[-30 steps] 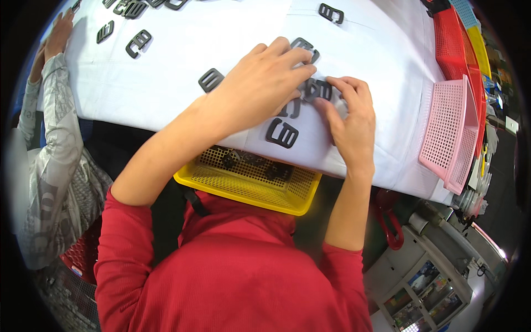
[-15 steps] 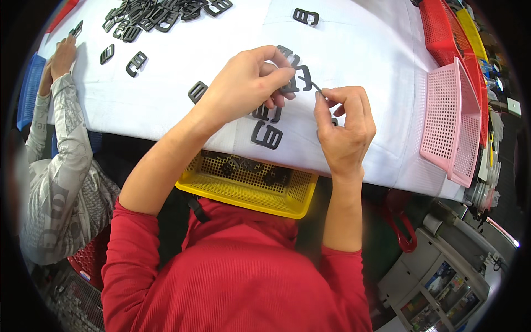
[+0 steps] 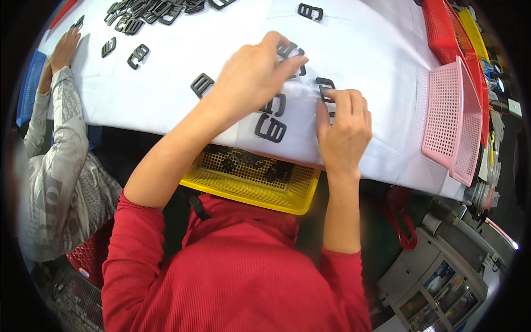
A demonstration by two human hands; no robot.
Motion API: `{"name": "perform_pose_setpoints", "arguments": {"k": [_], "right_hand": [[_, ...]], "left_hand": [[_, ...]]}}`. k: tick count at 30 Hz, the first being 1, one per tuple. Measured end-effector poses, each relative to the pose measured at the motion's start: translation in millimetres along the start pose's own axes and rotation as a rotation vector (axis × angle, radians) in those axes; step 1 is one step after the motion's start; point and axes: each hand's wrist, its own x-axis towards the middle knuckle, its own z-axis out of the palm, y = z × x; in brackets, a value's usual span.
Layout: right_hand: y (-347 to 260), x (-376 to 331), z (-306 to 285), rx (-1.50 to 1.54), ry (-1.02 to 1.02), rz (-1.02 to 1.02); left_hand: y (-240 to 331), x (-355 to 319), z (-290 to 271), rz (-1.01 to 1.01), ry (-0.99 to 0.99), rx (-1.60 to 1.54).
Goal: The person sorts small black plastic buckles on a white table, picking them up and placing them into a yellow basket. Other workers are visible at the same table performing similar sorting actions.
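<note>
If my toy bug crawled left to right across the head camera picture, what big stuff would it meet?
Blue basket → other person's hand → pile of buckles → wearer's left hand → wearer's right hand → pink basket.

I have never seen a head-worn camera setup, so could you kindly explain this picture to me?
There is no machine arm here, just a person's bare hands, seen from a wide fisheye camera on their head, looking down. That is why straight edges curve. The left hand is over black slotted buckles on a white cloth; whether it grips one is hidden. The right hand has its fingertips at another buckle; how firmly, I cannot tell. A heap of buckles lies farther off, a yellow basket sits below the table edge, and a pink basket stands at right. The grey patterned sleeve belongs to someone else.
</note>
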Motion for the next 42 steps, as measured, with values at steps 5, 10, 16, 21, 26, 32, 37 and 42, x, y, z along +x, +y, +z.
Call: {"name": "perform_pose_setpoints", "arguments": {"k": [5,10,16,21,26,32,37,42], "right_hand": [[-15.1,0.2,1.5,0.324,-0.100,-0.210],[-18.3,4.2,9.5,0.324,-0.226,-0.268],[-20.1,12.2,-0.2,0.276,-0.317,-0.302],[-15.3,11.3,5.3,0.259,-0.265,-0.404],[-12.3,13.9,4.2,0.376,-0.208,-0.221],[-16.9,16.0,-1.6,0.238,-0.128,-0.005],[-19.6,-7.4,-18.4,0.343,-0.303,-0.241],[-24.9,-21.3,-4.9,0.177,-0.126,-0.374]], "left_hand": [[-27.0,-12.8,-44.0,0.307,-0.007,0.192],[-52.8,-26.2,-40.8,0.458,0.020,0.519],[-51.7,-38.9,-45.5,0.539,0.063,0.460],[-56.0,-54.1,-37.5,0.623,0.048,0.550],[-46.9,-61.9,-34.2,0.476,0.123,0.221],[-48.3,-63.9,-41.6,0.303,0.198,0.198],[-72.6,-65.5,-103.7,0.097,0.560,0.309],[-109.0,-72.3,-140.7,0.029,0.694,0.482]]}}
